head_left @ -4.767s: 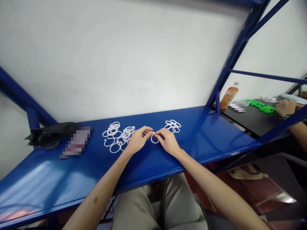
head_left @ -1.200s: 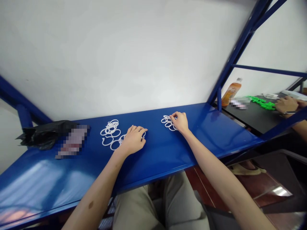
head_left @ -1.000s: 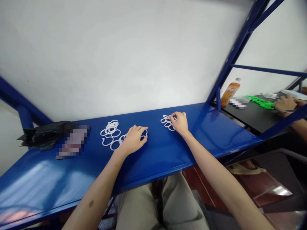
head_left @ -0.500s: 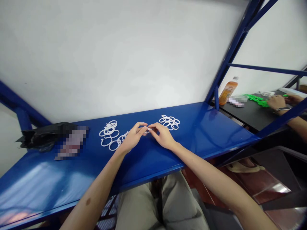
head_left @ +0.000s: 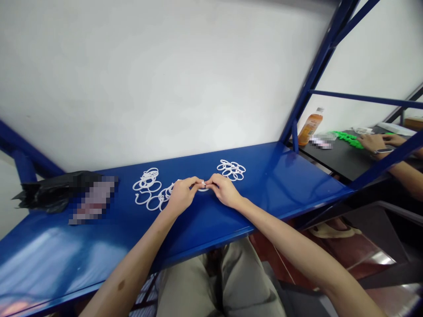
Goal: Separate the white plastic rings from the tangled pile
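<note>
Both hands meet over the middle of the blue table [head_left: 205, 229]. Between them is a white plastic ring [head_left: 203, 189], mostly covered by the fingers. My left hand [head_left: 183, 192] pinches one side of it with thumb and forefinger. From the other side my right hand [head_left: 224, 188] pinches it too, the fingertips of both hands almost touching. A loose pile of white rings [head_left: 153, 203] lies left of my left hand and runs partly behind it; at least one looks open at its ends. Beyond my right hand lies a cluster of similar white rings [head_left: 237, 168].
A black plastic bag [head_left: 53, 189] and a blurred-out packet [head_left: 95, 198] lie at the left. Blue frame posts [head_left: 310, 79] rise at the right. Past them, a co-worker's hands [head_left: 373, 143] handle green pieces [head_left: 346, 138] on a black table, near an orange drink bottle [head_left: 310, 127].
My fingers have shifted to pinch the ring from either side, and more of its lower curve shows. The view has moved slightly. The co-worker's hands have drawn closer together.
</note>
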The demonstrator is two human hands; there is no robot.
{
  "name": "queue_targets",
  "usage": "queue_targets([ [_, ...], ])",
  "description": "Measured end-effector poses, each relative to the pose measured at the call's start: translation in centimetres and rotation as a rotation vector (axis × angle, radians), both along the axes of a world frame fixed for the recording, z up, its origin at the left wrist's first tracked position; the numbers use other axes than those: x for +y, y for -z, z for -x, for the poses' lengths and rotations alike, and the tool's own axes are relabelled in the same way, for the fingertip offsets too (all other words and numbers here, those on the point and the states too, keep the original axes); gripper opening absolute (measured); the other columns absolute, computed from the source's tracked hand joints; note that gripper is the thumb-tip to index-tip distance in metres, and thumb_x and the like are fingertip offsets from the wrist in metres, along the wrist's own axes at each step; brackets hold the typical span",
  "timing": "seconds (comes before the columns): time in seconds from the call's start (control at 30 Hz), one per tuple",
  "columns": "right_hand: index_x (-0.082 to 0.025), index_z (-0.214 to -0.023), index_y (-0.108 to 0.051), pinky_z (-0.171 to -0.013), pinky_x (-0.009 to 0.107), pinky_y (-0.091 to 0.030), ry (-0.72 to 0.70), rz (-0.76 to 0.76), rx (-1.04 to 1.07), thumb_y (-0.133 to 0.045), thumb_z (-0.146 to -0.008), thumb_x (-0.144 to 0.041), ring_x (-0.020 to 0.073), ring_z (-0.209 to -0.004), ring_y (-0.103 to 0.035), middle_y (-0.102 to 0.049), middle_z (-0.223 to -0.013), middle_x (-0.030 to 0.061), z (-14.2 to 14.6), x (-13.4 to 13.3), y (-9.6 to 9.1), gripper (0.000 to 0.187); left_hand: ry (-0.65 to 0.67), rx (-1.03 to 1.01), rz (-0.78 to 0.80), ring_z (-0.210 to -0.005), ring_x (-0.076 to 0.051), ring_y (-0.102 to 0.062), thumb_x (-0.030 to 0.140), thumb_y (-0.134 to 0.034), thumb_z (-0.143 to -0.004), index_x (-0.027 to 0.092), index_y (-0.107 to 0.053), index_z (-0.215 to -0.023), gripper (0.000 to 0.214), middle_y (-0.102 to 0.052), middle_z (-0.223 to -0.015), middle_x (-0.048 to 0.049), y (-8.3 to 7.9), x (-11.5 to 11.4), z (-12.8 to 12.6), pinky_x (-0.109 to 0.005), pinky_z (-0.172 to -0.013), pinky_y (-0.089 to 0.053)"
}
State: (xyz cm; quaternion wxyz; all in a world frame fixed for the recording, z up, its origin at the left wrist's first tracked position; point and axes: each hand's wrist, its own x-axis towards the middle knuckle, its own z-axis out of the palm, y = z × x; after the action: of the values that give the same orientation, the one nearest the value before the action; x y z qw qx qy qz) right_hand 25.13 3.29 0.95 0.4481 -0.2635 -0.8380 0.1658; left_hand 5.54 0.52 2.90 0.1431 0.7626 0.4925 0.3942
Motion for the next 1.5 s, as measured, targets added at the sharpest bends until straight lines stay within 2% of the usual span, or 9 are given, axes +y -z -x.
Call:
queue_targets([
  [0.17,-0.02,-0.093,-0.064,-0.078,0.031,-0.048,-0.004,-0.051,-0.071,-0.052,-0.099,-0.017,0.0186,-0.083,-0.059,-0.065,-0.086,0.0042,-0.2,-0.1,0.2,0.014,0.02,0.036,-0.114,-0.079,-0.016,-0.068,0.024,-0.056,-0.092,0.024,-0.074,-0.087,0.019,-0.076,-0.086,-0.0003,0.3,0.0,-0.2,-0.026,-0.076,-0.05],
  [0.33,-0.02,-0.093,-0.064,-0.078,0.031,-0.051,0.111,0.065,0.057,-0.059,-0.097,-0.023,0.0178,-0.081,-0.063,-0.068,-0.086,0.0033,0.5,0.0,0.1,0.007,0.027,0.064,-0.176,-0.089,-0.018,-0.064,0.023,-0.048,-0.098,0.024,-0.075,-0.104,0.028,-0.075,-0.098,-0.0036,0.3,0.5,-0.2,-0.031,-0.082,-0.052],
  [0.43,-0.02,-0.105,-0.064,-0.075,0.03,-0.053,0.128,0.097,0.102,-0.061,-0.096,-0.027,0.0166,-0.078,-0.064,-0.069,-0.095,0.0048,0.6,-0.1,-0.1,0.011,0.037,0.116,-0.204,-0.09,-0.019,-0.062,0.019,-0.043,-0.098,0.026,-0.072,-0.116,0.035,-0.074,-0.1,-0.0041,0.3,0.7,0.1,-0.033,-0.082,-0.053],
  [0.6,-0.02,-0.108,-0.065,-0.077,0.03,-0.054,0.044,0.045,0.038,-0.06,-0.097,-0.029,0.0161,-0.08,-0.064,-0.068,-0.097,0.0056,0.2,-0.5,-0.5,0.014,0.031,0.111,-0.201,-0.093,-0.019,-0.064,0.022,-0.049,-0.097,0.025,-0.062,-0.131,0.037,-0.073,-0.095,-0.0037,0.5,0.8,0.2,-0.034,-0.088,-0.054],
  [0.7,-0.02,-0.107,-0.064,-0.081,0.032,-0.054,0.059,-0.041,-0.024,-0.058,-0.097,-0.025,0.0179,-0.086,-0.064,-0.067,-0.098,0.0067,-0.6,0.6,-0.7,0.013,0.003,0.173,-0.202,-0.103,-0.022,-0.062,0.028,-0.05,-0.097,0.025,-0.058,-0.134,0.039,-0.073,-0.107,-0.0058,0.3,0.8,0.8,-0.039,-0.095,-0.052],
  [0.87,-0.019,-0.102,-0.064,-0.085,0.036,-0.052,0.423,-0.055,-0.027,-0.06,-0.093,-0.021,0.0207,-0.09,-0.063,-0.066,-0.098,0.0081,-4.5,5.3,-1.0,0.01,-0.211,0.474,-0.06,-0.11,-0.032,-0.058,0.032,-0.05,-0.092,0.02,-0.065,-0.125,0.038,-0.068,-0.117,-0.0123,0.4,1.3,3.8,-0.048,-0.097,-0.047],
  [1.0,-0.017,-0.095,-0.065,-0.084,0.036,-0.052,0.581,0.093,-0.051,-0.063,-0.086,-0.016,0.02,-0.085,-0.065,-0.069,-0.096,0.0073,-7.5,8.4,-0.6,0.01,-0.216,0.552,0.048,-0.108,-0.031,-0.059,0.021,-0.043,-0.089,0.021,-0.066,-0.123,0.042,-0.068,-0.119,-0.0114,1.0,1.7,5.8,-0.047,-0.095,-0.047],
  [1.3,-0.017,-0.092,-0.069,-0.085,0.036,-0.053,0.589,0.194,-0.061,-0.065,-0.082,-0.018,0.0199,-0.087,-0.067,-0.071,-0.093,0.0071,-8.0,8.9,0.1,0.011,-0.128,0.431,0.07,-0.115,-0.028,-0.058,0.033,-0.048,-0.092,0.02,-0.062,-0.126,0.039,-0.063,-0.124,-0.0112,0.7,2.0,5.5,-0.044,-0.1,-0.046],
  [1.5,-0.017,-0.091,-0.068,-0.086,0.036,-0.053,0.597,0.154,-0.028,-0.062,-0.085,-0.019,0.0196,-0.087,-0.066,-0.069,-0.093,0.0068,-7.9,8.3,-0.2,0.009,-0.271,0.55,0.037,-0.1,-0.031,-0.058,0.042,-0.056,-0.09,0.022,-0.066,-0.117,0.035,-0.067,-0.1,-0.0092,0.5,1.7,5.1,-0.044,-0.088,-0.046],
])
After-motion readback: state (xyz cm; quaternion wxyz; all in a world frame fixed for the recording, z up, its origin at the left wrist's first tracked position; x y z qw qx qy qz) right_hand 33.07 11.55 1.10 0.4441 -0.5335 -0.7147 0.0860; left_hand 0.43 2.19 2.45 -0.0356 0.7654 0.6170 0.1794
